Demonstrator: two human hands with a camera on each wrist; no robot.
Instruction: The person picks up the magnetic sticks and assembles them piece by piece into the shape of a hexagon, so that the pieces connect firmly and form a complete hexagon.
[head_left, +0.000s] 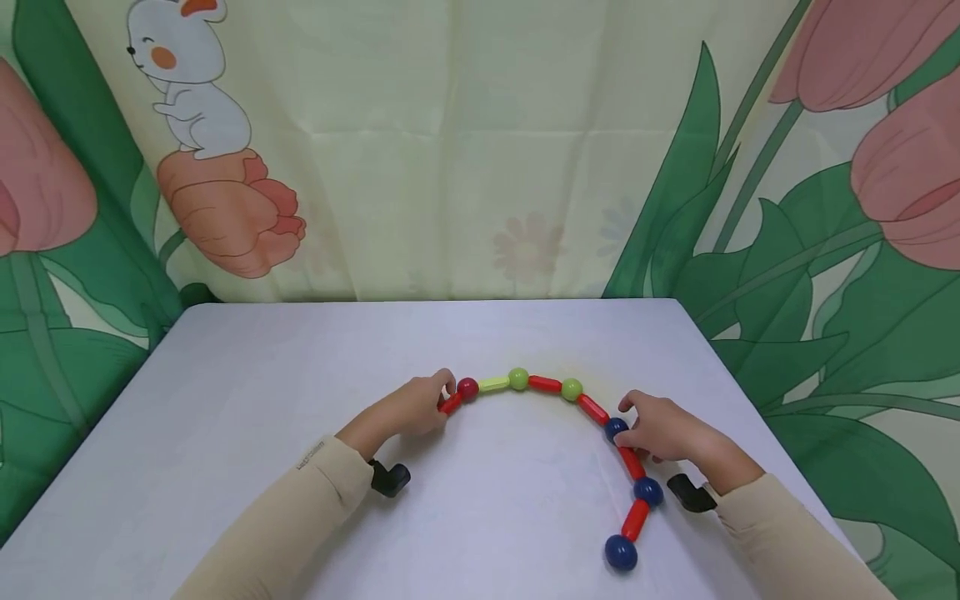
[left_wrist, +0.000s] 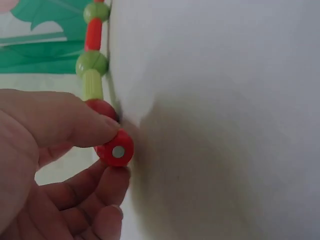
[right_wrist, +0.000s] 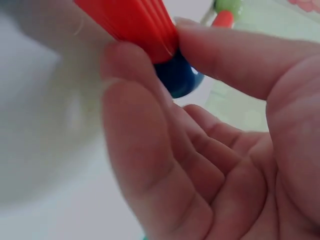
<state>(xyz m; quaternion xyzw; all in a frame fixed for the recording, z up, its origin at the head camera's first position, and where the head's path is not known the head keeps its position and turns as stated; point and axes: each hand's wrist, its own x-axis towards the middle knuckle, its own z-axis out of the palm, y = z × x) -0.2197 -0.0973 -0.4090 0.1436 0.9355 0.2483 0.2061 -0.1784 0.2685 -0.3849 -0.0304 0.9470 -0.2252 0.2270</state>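
A curved chain of magnetic rods and balls lies across the white table. My left hand [head_left: 417, 406] pinches the red rod [left_wrist: 120, 145] at the chain's left end between thumb and fingers. A metal disc shows in that rod's end face. Beside it come a red ball [head_left: 468, 389], a yellow-green rod [head_left: 494, 384] and a green ball [head_left: 518, 379]. On the chain's right side, my right hand [head_left: 663, 429] holds another red rod [right_wrist: 137, 25] with thumb and fingers, right where it meets a blue ball [right_wrist: 177, 77]. Two more blue balls, the nearer one [head_left: 621, 552] at the chain's end, follow below.
The white table [head_left: 225, 400] reaches back to a hanging cloth [head_left: 397, 208] printed with a rabbit, tulips and leaves. Black wrist cameras [head_left: 390, 479] sit at both cuffs. A second green ball [head_left: 572, 389] lies in the middle of the arc.
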